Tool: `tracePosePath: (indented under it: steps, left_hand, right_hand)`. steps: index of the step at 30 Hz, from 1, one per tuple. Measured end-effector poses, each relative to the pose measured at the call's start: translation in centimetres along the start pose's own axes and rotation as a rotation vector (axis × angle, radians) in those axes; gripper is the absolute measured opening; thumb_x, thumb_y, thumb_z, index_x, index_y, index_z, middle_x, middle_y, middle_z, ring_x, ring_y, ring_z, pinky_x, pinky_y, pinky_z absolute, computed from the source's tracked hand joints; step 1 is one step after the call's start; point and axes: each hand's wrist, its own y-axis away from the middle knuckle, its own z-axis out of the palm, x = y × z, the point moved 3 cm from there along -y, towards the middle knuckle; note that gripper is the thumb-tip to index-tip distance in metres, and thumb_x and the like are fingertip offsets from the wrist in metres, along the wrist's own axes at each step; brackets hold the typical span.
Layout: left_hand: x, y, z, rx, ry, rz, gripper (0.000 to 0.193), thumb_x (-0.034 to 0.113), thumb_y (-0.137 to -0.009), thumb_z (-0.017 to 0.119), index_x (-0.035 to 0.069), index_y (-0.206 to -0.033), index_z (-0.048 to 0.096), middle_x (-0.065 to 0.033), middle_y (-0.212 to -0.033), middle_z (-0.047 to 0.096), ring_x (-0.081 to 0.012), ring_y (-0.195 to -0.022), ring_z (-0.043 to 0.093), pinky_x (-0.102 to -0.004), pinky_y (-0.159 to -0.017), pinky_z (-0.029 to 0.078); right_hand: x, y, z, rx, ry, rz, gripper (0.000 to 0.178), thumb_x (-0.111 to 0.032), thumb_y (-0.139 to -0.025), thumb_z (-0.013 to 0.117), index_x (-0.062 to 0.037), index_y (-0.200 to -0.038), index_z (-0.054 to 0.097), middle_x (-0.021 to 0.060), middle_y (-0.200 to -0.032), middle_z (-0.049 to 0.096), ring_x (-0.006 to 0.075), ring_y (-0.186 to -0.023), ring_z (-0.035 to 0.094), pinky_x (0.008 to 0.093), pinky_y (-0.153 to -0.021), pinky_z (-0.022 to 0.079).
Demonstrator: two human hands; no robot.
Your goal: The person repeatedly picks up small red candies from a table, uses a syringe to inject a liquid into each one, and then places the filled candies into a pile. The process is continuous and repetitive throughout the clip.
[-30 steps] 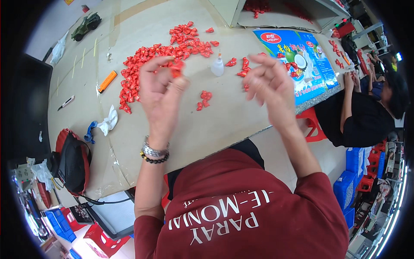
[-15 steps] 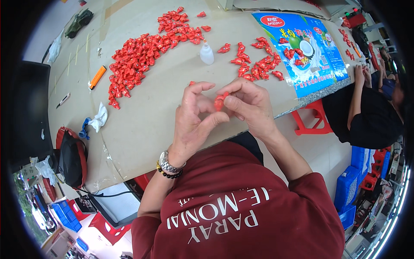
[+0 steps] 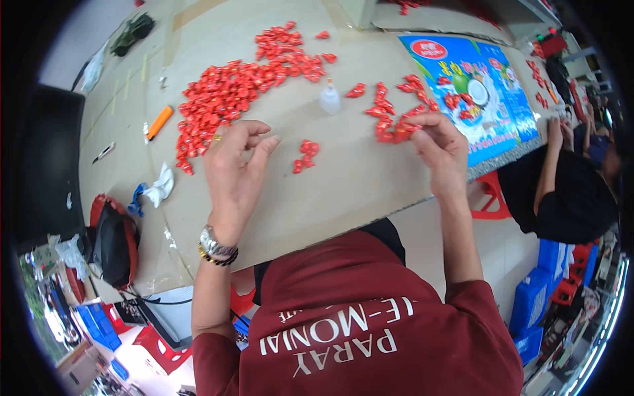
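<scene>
And here's the left hand (image 3: pixel 230 158), thumb and curled fingers well parted with a clear gap between them, hanging by the near side of the big heap of red pieces (image 3: pixel 218 99) that sprawls across the left half of the worktop (image 3: pixel 356 178). Over to the right hand (image 3: pixel 446 155): thumb and fingertips narrowed, right up at the loose cluster (image 3: pixel 383 129) of red pieces beside the blue poster (image 3: pixel 492 129), though whether they pinch one I can't tell! Between the two hands sits a little group (image 3: pixel 306 157) of the same pieces, and beyond it, towards the far edge, a white squeeze bottle (image 3: pixel 329 101) stands upright. Out by the left edge lie an orange-handled tool (image 3: pixel 160 123) and a slim knife (image 3: pixel 104 152), with a crumpled white tissue (image 3: pixel 160 185) nearer the person, and a black-and-red bag (image 3: pixel 113 244) fills the near left corner.
</scene>
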Motion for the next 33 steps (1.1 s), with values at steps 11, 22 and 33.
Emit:
tracePosePath:
  steps: [11,22,33]
  left_hand:
    - [5.0,5.2,4.3,-0.427,0.944,-0.507,0.022,0.007,-0.09,0.061,-0.002,-0.11,0.057,-0.0021,-0.08,0.067,-0.0007,-0.057,0.049,-0.0164,-0.049,0.04]
    - [5.1,6.1,4.0,-0.218,0.63,-0.223,0.018,-0.003,-0.086,0.063,-0.003,-0.103,0.058,-0.0073,-0.083,0.068,-0.0026,-0.062,0.055,-0.0162,-0.053,0.044]
    - [1.8,1.4,2.0,-0.078,-0.016,-0.049,0.015,0.004,-0.078,0.071,0.001,-0.091,0.065,-0.0022,-0.063,0.057,-0.0078,-0.056,0.048,-0.0235,-0.052,0.037]
  right_hand:
    - [0.0,3.6,5.7,-0.302,-0.175,-0.363,0.011,0.01,-0.078,0.064,0.0005,-0.084,0.064,0.0134,-0.092,0.065,0.019,-0.083,0.063,0.0291,-0.072,0.053]
    - [1.2,4.0,6.5,-0.305,-0.283,-0.332,0.009,0.009,-0.079,0.065,-0.0003,-0.079,0.063,0.0176,-0.092,0.068,0.0172,-0.079,0.062,0.0298,-0.07,0.053]
    - [0.0,-1.7,0.3,0.225,0.209,-0.293,0.009,0.008,-0.08,0.059,0.0009,-0.084,0.063,0.0087,-0.089,0.066,0.0157,-0.076,0.063,0.0283,-0.068,0.05]
